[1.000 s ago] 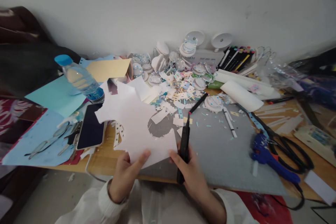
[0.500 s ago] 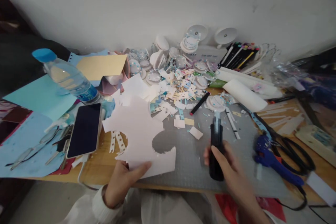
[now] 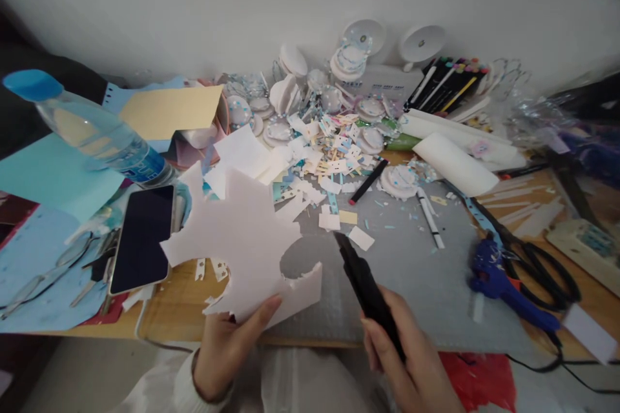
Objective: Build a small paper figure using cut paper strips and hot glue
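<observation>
My left hand [image 3: 232, 342] pinches the lower edge of a white sheet [image 3: 252, 226], thumb on top and fingers beneath. The sheet has several rounded cut-outs with rough edges, and it is held up over the front of the desk. In my right hand [image 3: 402, 348] is a black utility knife [image 3: 368, 290], its tip pointing up and to the left, a short way right of the sheet. The knife is apart from the sheet. Below both lies a grey cutting mat [image 3: 431, 303].
Paper scraps [image 3: 339, 148] and beaded white discs [image 3: 400, 181] crowd the back. On the left are a water bottle [image 3: 111, 135], a phone [image 3: 144, 239] and glasses [image 3: 53, 271]. A blue glue gun [image 3: 508, 290], black scissors [image 3: 542, 271] and a paper roll [image 3: 455, 164] stand right.
The knife has swung from pointing straight ahead to pointing left, closer to the sheet, as my right hand turned. The sheet has tilted up slightly, and the view has shifted a little.
</observation>
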Demonstrator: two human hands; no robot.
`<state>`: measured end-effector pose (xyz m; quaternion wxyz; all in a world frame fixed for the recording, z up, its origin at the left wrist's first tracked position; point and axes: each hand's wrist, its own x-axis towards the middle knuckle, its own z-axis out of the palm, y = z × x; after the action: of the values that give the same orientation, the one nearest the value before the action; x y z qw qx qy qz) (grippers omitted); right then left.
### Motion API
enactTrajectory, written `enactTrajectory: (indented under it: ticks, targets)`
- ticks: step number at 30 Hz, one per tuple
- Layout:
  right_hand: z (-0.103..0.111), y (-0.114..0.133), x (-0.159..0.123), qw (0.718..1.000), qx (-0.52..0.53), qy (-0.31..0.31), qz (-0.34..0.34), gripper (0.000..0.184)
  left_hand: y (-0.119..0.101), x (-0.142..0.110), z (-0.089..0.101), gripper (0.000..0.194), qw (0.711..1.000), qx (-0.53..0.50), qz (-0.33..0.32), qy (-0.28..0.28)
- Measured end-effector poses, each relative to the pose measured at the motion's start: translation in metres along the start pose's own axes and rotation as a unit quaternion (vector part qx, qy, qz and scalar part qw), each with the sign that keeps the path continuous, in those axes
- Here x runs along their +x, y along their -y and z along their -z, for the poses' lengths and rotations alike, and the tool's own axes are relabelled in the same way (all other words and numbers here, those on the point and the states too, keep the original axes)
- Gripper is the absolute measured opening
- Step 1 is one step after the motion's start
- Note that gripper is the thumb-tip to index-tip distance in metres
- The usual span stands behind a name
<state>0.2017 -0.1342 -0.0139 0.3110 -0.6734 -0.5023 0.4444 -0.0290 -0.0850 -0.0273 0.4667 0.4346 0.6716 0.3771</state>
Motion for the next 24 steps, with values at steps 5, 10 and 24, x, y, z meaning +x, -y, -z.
enactTrajectory:
  ticks: [5,10,24]
  targets:
    - [-0.003,0.005,0.004,1.000,0.019,-0.010,-0.006,0.047,-0.003,-0.003,0.000,0.045,0.999,-0.018,0.018,0.020]
    - [-0.014,0.017,0.022,0.988,0.151,-0.014,0.005,0.031,-0.005,-0.007,-0.004,0.054,0.990,-0.091,0.088,0.065]
    - [-0.014,0.015,0.043,0.975,0.206,0.073,-0.031,0.036,-0.010,0.015,0.038,0.074,0.960,-0.114,0.106,0.231]
